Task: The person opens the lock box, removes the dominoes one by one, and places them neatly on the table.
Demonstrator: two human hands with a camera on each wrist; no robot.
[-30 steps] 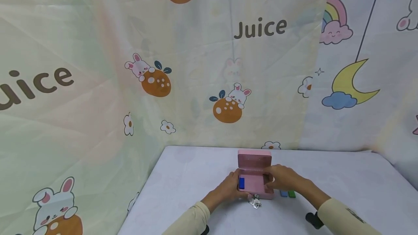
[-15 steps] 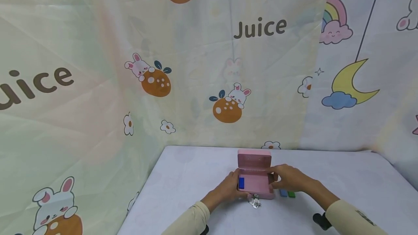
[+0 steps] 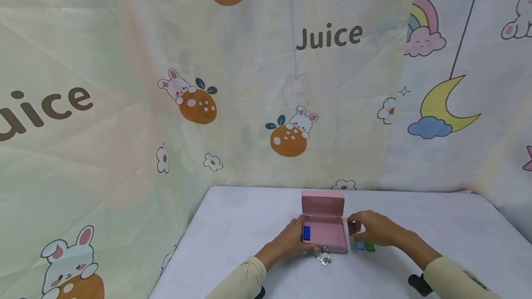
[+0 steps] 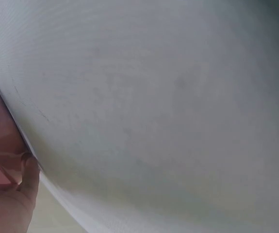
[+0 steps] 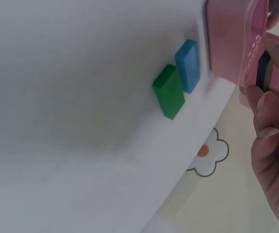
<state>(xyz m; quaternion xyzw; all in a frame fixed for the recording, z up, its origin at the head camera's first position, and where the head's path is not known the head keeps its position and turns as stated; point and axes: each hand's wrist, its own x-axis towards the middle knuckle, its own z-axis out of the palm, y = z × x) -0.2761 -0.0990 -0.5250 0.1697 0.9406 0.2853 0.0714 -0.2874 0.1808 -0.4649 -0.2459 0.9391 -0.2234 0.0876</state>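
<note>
My left hand (image 3: 289, 238) grips the left side of an open pink metal box (image 3: 332, 247); in the left wrist view part of that hand (image 4: 10, 206) lies against the box (image 4: 1, 128). A dark blue block (image 3: 306, 233) is inside the box, at its left end. Just right of the box, my right hand (image 3: 376, 228) pinches a dark block (image 3: 352, 228) between thumb and fingertips. The right wrist view shows this dark block (image 5: 264, 70) nearly edge-on. On the table beside the box lie a light blue block (image 5: 188, 66) and a green block (image 5: 170, 92).
Small silver keys or a lock piece (image 3: 323, 256) hang at the box's front. The box's lid (image 3: 323, 204) stands raised at the back. A white-covered table (image 3: 249, 216) lies beneath, with a printed cloth backdrop (image 3: 245, 105) behind and to the left.
My right hand has drawn the dark block from inside the box's right end out over its right wall, to the right. The left hand stays on the box.
</note>
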